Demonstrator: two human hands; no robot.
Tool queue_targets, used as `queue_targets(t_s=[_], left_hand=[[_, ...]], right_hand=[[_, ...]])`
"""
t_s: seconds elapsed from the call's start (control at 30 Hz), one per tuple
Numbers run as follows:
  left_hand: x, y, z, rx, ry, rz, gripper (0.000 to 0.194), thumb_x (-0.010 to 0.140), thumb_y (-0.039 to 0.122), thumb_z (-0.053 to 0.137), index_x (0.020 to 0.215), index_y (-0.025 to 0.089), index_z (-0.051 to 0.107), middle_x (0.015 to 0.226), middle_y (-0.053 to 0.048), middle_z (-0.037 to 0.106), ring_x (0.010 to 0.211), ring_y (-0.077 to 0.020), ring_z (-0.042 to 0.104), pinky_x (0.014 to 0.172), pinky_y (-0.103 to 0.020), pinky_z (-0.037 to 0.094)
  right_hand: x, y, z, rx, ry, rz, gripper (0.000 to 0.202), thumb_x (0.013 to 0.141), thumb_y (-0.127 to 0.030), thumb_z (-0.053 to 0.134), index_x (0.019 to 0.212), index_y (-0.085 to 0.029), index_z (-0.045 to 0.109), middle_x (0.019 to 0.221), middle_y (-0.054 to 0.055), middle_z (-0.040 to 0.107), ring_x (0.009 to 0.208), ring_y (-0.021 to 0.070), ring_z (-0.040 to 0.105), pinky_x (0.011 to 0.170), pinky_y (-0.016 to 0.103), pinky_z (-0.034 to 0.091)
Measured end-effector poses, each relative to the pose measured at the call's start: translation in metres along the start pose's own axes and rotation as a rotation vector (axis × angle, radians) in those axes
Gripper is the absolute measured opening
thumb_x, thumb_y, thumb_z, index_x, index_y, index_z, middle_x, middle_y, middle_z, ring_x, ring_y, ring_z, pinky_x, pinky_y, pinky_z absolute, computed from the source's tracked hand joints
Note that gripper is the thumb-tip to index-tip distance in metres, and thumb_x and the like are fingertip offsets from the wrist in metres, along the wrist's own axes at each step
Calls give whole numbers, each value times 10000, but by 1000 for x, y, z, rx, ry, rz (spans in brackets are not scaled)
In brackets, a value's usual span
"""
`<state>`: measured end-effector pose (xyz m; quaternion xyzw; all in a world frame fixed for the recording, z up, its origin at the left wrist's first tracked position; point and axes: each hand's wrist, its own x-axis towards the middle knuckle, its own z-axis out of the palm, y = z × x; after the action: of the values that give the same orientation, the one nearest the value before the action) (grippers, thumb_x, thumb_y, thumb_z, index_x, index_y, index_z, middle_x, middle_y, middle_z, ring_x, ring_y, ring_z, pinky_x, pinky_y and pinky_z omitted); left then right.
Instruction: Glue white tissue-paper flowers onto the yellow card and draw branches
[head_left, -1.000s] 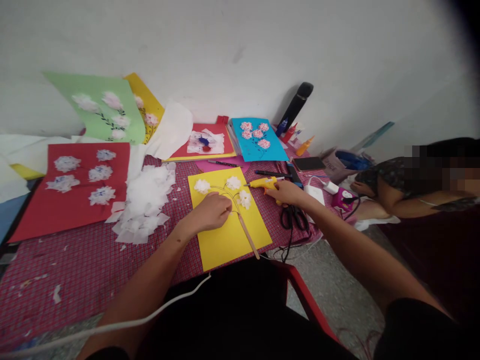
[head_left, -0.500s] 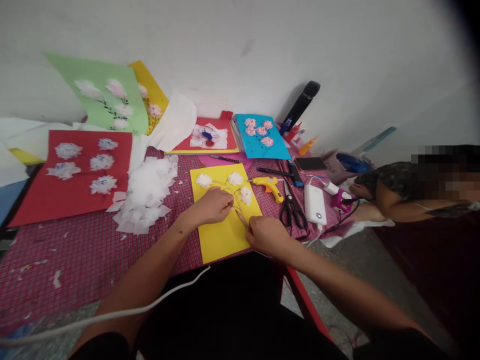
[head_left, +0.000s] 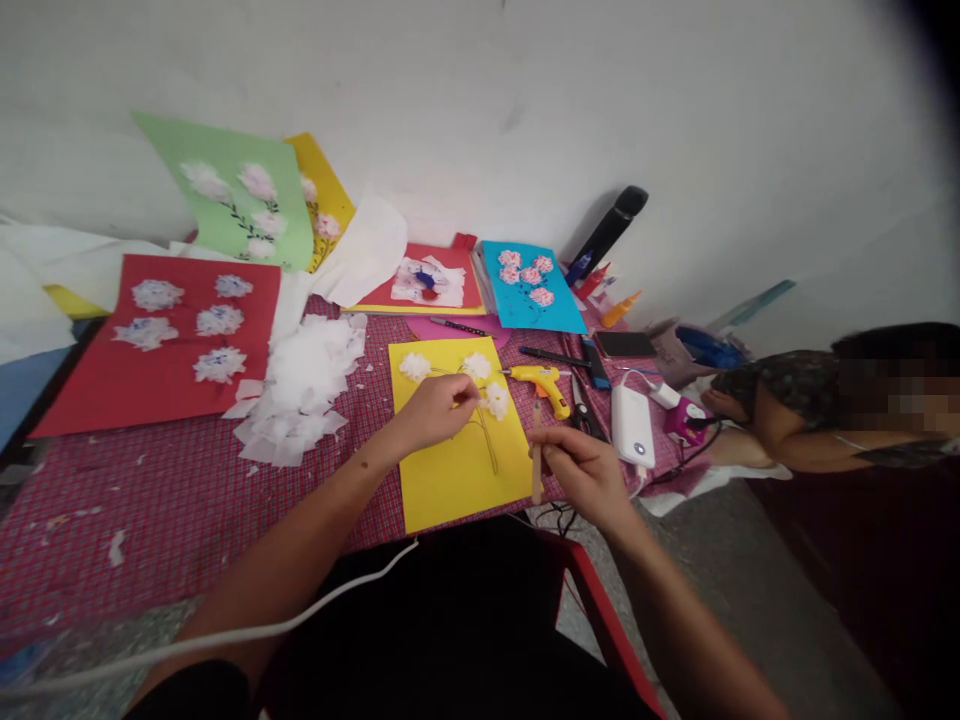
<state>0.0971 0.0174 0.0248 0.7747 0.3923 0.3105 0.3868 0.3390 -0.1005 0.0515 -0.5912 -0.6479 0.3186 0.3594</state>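
Note:
A yellow sheet [head_left: 450, 490] lies before me with drawn stems and white tissue flowers [head_left: 478, 367] on its upper part. Over the sheet, just below the flowers, my left hand [head_left: 437, 412] is closed in a pinch; what sits between its fingertips, if anything, is too small to make out. At the sheet's right edge my right hand [head_left: 581, 470] grips a thin flat wooden stick [head_left: 536, 470], held roughly upright. A yellow glue gun [head_left: 541, 385] rests beyond that hand, beside black-handled scissors [head_left: 583, 415] that the hand partly covers.
White tissue squares [head_left: 304, 385] are heaped left of the sheet, near a red flower sheet [head_left: 97, 390]. A blue flower sheet [head_left: 551, 312] lies behind. On the right are a power bank [head_left: 632, 425], a phone [head_left: 626, 345] and a person's arm [head_left: 802, 450].
My right hand has drawn back to the right off the yellow sheet, lifting the wooden stick upright. The left hand has shifted slightly right and stays pinched over the sheet. The view has tilted a little.

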Motion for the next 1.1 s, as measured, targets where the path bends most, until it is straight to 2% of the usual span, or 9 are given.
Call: queue_targets(t_s=[0.1, 0.17, 0.3, 0.4, 0.5, 0.67, 0.8, 0.93, 1.1], left_hand=[[1, 6, 1, -437, 60, -244, 81, 887, 234, 651, 880, 161, 687, 844, -21, 711, 758, -147, 680, 741, -302, 565], [2, 7, 3, -670, 81, -369, 94, 863, 236, 710, 882, 148, 680, 854, -18, 707, 744, -128, 693, 767, -306, 601], [4, 6, 8, -867, 91, -477, 248, 786, 288, 848, 873, 130, 679, 860, -28, 715, 730, -120, 704, 820, -338, 632], [4, 6, 10, -888, 80, -498, 282, 771, 309, 874, 901, 127, 703, 863, -39, 731, 730, -126, 715, 813, -335, 635], [3, 6, 9, -879, 79, -505, 239, 787, 288, 856, 902, 127, 723, 840, -39, 737, 723, -127, 720, 808, -321, 631], [3, 6, 9, -883, 75, -489, 159, 808, 235, 807, 902, 120, 749, 858, -53, 758, 724, -130, 726, 788, -304, 623], [3, 7, 10, -875, 81, -483, 143, 793, 169, 768, 926, 116, 771, 898, -78, 780, 775, -147, 735, 819, -317, 616], [3, 7, 9, -842, 62, -465, 228, 726, 94, 770, 953, 116, 786, 916, -76, 789, 808, -157, 737, 873, -336, 604], [3, 2, 9, -745, 38, -402, 299, 696, 190, 858, 981, 133, 793, 900, -60, 786, 786, -152, 719, 841, -329, 594]], right_hand=[[9, -2, 7, 120, 56, -59, 270, 917, -272, 645, 1182, -249, 689, 987, 48, 736, 854, 194, 708, 806, 342, 582], [15, -3, 14, 119, 135, -82, 328, 882, -284, 715, 1205, -261, 664, 1014, 54, 723, 870, 203, 703, 831, 360, 585], [20, -10, 24, 30, 297, -145, 223, 977, -361, 621, 1164, -262, 693, 956, 70, 727, 787, 210, 697, 796, 384, 587], [19, -17, 30, 20, 283, -244, 234, 1017, -369, 563, 1168, -268, 711, 906, 66, 746, 725, 208, 699, 753, 387, 584], [20, -21, 35, 1, 238, -286, 226, 1023, -353, 553, 1149, -268, 720, 843, 57, 754, 722, 213, 707, 745, 383, 579], [24, -17, 39, -60, 218, -231, 263, 1024, -392, 524, 1134, -255, 720, 821, 59, 753, 749, 226, 715, 778, 396, 582], [28, -13, 39, -40, 191, -133, 313, 1019, -464, 512, 1133, -253, 715, 857, 69, 750, 786, 231, 728, 795, 395, 590], [35, -15, 38, 68, 209, -78, 338, 1013, -496, 509, 1099, -227, 695, 852, 68, 734, 700, 198, 698, 677, 335, 576], [54, -20, 30, 129, 176, -22, 342, 1004, -508, 511, 1033, -208, 673, 775, 34, 690, 605, 156, 648, 593, 284, 532]])
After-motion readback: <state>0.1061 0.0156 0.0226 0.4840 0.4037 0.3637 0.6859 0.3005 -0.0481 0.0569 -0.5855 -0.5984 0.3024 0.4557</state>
